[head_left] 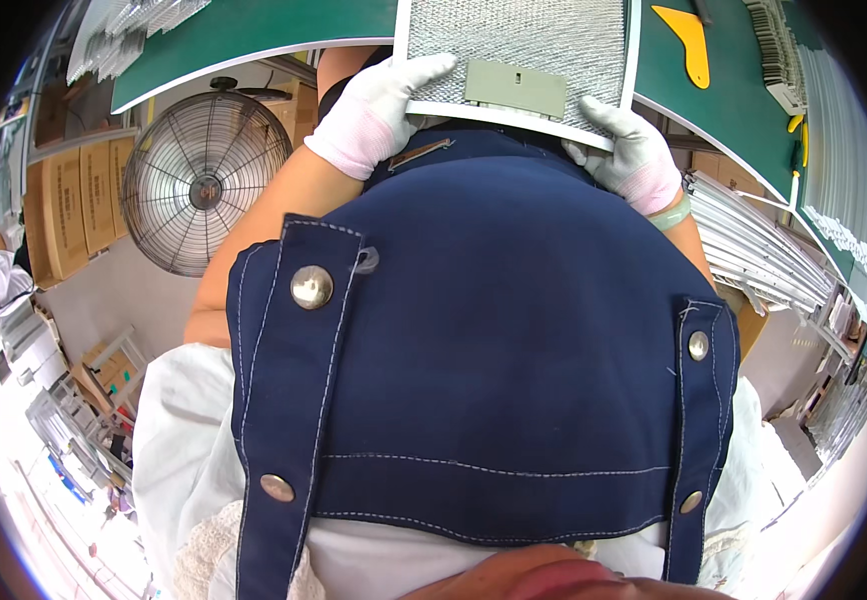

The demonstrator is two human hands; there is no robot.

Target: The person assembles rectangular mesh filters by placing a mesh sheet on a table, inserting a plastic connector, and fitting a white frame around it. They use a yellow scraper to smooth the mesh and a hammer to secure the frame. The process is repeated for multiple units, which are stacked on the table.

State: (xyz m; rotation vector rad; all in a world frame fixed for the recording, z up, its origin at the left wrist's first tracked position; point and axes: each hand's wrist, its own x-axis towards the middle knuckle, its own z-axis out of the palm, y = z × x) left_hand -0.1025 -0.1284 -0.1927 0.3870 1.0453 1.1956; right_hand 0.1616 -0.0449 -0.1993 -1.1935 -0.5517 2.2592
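A metal mesh filter panel [544, 35] with a pale frame is held at the top middle, its near edge over my lap and the rest above the table. A grey-green plastic latch piece [516, 90] sits at the middle of that near edge. White-gloved, my left hand [372, 112] grips the panel's near left corner, thumb on top. At the near right corner my right hand [634, 155], gloved too, closes on the frame, its thumb over the top face. The undersides of both grips are hidden.
On the green table [284, 18] lie a yellow scraper [692, 48], a row of grey-green plastic parts [776, 60] and stacked mesh sheets [134, 35]. A large floor fan [207, 190] stands left, by cardboard boxes [74, 205]. Metal strips [754, 240] are stacked below the table at right.
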